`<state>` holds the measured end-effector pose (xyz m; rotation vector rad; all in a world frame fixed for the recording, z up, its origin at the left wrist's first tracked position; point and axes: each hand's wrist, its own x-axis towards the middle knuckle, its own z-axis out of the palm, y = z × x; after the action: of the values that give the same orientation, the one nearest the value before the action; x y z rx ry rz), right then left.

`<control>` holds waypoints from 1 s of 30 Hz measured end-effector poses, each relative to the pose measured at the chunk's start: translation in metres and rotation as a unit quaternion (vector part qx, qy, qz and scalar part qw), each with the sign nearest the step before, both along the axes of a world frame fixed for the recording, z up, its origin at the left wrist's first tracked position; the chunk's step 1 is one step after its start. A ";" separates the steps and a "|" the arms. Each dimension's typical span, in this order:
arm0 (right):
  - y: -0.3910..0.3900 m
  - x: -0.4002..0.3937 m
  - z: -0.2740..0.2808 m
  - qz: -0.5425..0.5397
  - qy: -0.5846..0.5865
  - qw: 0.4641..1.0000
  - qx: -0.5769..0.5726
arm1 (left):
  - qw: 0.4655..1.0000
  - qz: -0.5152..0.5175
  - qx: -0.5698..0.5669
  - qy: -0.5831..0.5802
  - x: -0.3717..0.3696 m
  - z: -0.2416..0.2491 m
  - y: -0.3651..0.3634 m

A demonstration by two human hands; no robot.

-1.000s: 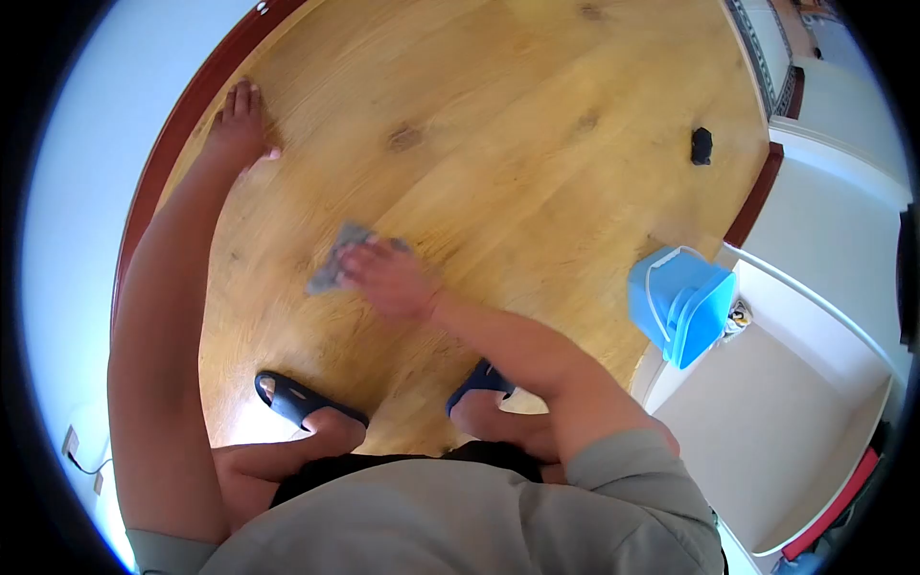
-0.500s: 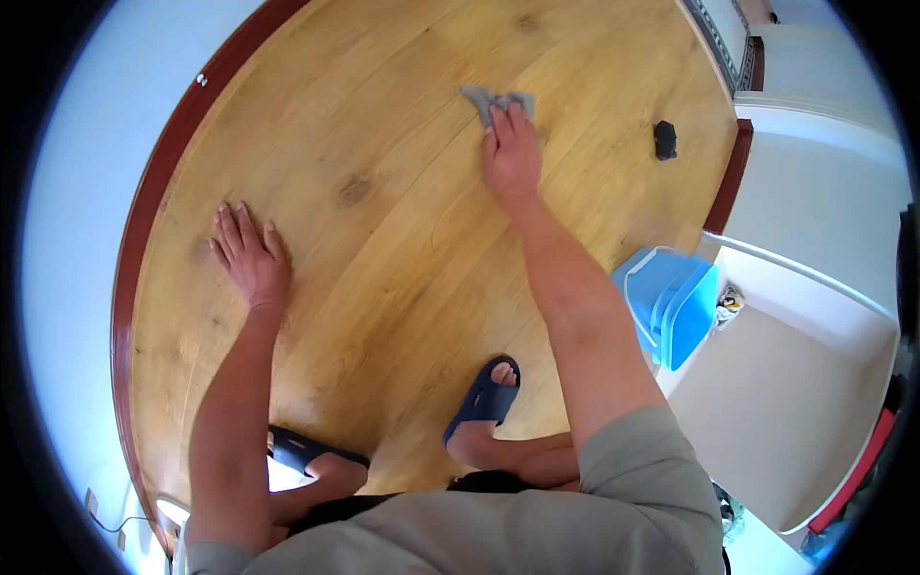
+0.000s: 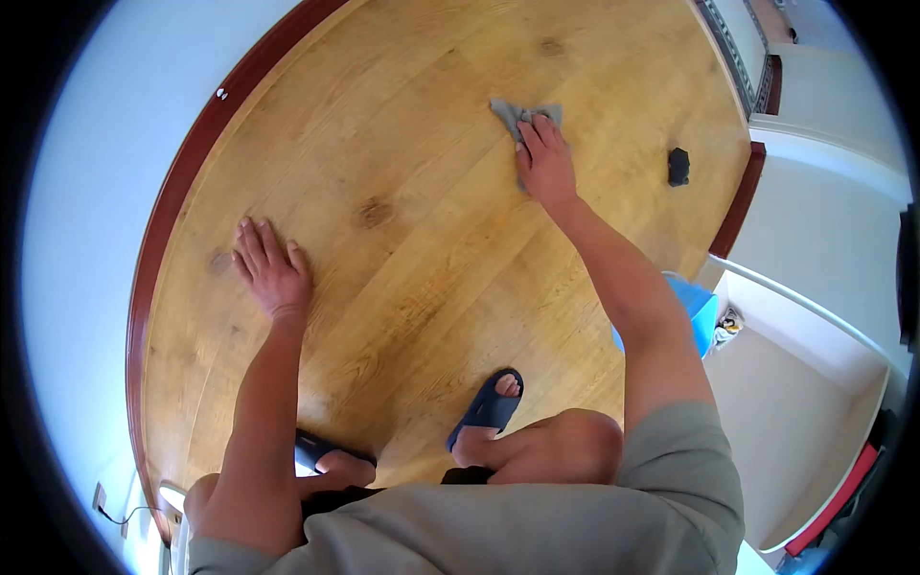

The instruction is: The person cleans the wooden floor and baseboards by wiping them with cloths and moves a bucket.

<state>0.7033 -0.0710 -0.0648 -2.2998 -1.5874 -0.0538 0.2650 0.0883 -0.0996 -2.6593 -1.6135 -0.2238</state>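
Note:
My right hand [image 3: 548, 172] presses a grey cloth [image 3: 522, 115] onto the wood floor, fingers together over it. The cloth's edges spread out ahead of the fingertips and beside the thumb. Well to the left, my left hand [image 3: 273, 273] lies palm down on the bare boards with its fingers stretched out and nothing in it. The wood floor [image 3: 412, 287] has a dark knot between the two hands.
A small black object [image 3: 678, 167] lies on the floor right of the cloth. My right arm partly hides a blue bucket [image 3: 702, 311] beside a white open drawer [image 3: 795, 422]. Dark red skirting [image 3: 158, 259] runs along the left wall. My feet wear dark slippers [image 3: 489, 410].
My right hand and the cloth have slid slightly right across the floor. My left hand stays in place. The view has shifted, and my right arm now covers more of the bucket.

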 end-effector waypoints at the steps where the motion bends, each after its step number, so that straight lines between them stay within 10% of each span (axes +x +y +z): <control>1: 0.000 -0.003 0.000 0.012 0.005 1.000 -0.008 | 1.000 0.004 -0.011 0.005 0.001 0.002 0.000; 30: -0.017 -0.119 -0.003 0.227 0.007 0.973 0.033 | 0.999 0.010 0.005 -0.038 0.000 -0.001 0.001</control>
<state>0.5841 -0.0879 -0.0676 -1.8325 -2.0271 0.0223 0.2654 0.0891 -0.1004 -2.6574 -1.6559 -0.3360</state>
